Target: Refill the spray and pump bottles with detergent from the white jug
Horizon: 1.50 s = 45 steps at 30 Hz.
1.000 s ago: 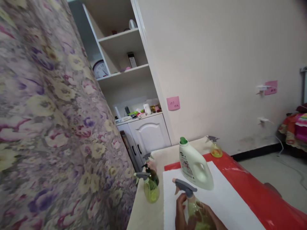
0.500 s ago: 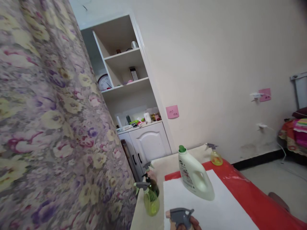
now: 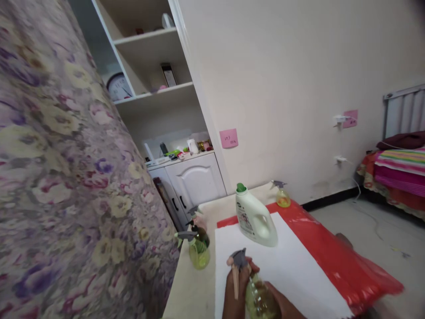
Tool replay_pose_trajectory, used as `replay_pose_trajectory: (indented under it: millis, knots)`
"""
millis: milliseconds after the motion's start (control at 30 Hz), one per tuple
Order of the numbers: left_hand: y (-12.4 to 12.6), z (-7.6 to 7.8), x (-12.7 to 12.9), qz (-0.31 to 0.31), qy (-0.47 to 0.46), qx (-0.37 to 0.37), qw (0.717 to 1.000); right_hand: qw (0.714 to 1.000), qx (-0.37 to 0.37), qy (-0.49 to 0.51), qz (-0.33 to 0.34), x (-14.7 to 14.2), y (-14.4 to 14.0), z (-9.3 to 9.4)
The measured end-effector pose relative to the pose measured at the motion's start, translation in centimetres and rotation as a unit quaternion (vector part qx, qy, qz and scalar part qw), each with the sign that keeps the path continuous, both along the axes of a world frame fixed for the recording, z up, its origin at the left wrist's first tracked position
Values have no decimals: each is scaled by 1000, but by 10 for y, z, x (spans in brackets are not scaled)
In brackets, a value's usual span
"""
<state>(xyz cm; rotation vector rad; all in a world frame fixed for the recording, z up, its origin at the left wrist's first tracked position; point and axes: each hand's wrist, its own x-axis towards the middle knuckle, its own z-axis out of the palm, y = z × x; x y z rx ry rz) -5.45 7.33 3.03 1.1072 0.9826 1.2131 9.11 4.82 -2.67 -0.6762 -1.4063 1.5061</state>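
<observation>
A spray bottle with a clear yellowish body, a grey head and a pinkish trigger is at the bottom of the view, above the white sheet. My left hand is closed around its head and neck. Against the right side of its body lies my right hand, wrapped on it; some of its fingers are hidden. Beyond them a pale green jug stands upright on the sheet, its spout green and uncapped. Left of the hands is another spray bottle, yellow-green with a grey head.
A dark pump bottle and a pinkish spray bottle stand behind the left one. One more yellow spray bottle is at the far table corner. Red plastic covers the right side. A floral curtain hangs close at left.
The view has tilted down and shifted right. The spray bottle has risen further into view. Both hands now show on it, where only fingers at its head showed before.
</observation>
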Motion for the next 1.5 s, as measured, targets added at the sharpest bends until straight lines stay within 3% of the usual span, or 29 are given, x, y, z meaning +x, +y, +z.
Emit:
replay_pose_trajectory:
  millis: [167,267,433,533,733,967,1300,1500]
  knots:
    - [-3,3,-4,-84,-114,-25,990,985,-84,109,104,1,-6,4]
    - [-2,0,-4,-95,-174,-28,980,974,-108,144,141,0,-7,5]
    - [3,-3,5,-52,-188,-27,980,985,-80,140,66,-9,1,-14]
    - [4,-4,3,-76,-188,-19,979,980,-108,145,84,-9,2,-21]
    - [0,-11,-9,-136,-208,1,969,968,-156,135,143,3,-3,-16]
    - [7,-17,-4,-41,-190,-8,981,990,-77,101,63,-3,1,-26]
    - [1,-10,-10,-123,-206,-13,971,988,-85,92,84,3,0,-23]
    - [4,-15,-5,-67,-212,-47,974,989,-75,113,67,-1,-1,-23]
